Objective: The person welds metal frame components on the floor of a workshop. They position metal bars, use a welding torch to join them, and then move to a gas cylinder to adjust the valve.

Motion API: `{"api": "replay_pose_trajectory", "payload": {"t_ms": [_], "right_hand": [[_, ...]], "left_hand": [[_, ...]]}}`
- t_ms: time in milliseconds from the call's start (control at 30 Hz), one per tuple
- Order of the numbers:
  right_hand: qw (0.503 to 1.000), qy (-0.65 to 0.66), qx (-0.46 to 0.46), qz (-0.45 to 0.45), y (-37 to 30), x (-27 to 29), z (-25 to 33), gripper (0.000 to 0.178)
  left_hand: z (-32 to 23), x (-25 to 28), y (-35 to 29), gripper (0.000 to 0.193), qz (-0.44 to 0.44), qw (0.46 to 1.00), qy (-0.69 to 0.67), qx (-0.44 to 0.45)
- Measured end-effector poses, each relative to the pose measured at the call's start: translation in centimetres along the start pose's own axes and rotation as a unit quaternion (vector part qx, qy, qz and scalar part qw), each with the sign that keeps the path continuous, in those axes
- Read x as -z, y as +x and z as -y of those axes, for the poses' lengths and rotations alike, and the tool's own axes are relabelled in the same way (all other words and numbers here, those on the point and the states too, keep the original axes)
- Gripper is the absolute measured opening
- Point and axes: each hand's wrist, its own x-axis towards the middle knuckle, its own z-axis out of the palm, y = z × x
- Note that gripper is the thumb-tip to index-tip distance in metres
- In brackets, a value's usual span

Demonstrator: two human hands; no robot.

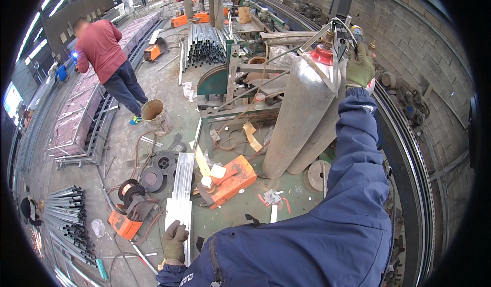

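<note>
My right hand (360, 64), in a green knit glove, reaches up at the top of a tall silver gas cylinder (304, 103) with a red collar. Its fingers are closed at a gas regulator (357, 31) with a round gauge; the exact grip is partly hidden. Low in the view, my left hand (175, 242), gloved alike, has its fingers curled beside a long silver metal profile (180, 195). What those fingers hold, if anything, does not show. A second cylinder (319, 136) leans behind the first.
An orange machine (232, 182) and wire spools (152, 178) lie on the floor. Bundled steel tubes (204, 49) stand farther back, with more tubes (66, 218) at the left. Beyond a rusty bucket (156, 116), a person in red (99, 49) bends over a wrapped stack. A block wall borders the right.
</note>
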Motion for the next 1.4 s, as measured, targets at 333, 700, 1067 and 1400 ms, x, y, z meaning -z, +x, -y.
{"api": "replay_pose_trajectory", "payload": {"t_ms": [333,700,1067,1400], "right_hand": [[0.999,0.020,0.048,-0.003,0.7,2.1,1.1,0.042],[0.994,-0.033,-0.016,0.102,1.8,3.4,3.3,0.046],[0.976,0.159,-0.134,0.071,1.9,2.2,1.0,0.039],[0.951,0.154,-0.268,0.013,8.6,-1.3,-2.5,0.041]], "left_hand": [[0.2,-0.2,0.2,0.044,0.013,1.000,-0.008,0.001],[-0.1,-0.5,0.0,0.045,0.008,1.000,0.018,-0.001],[0.5,-0.5,0.7,0.049,0.005,1.000,0.001,-0.006],[0.2,-1.0,0.8,0.048,-0.001,1.000,0.002,0.008]]}}
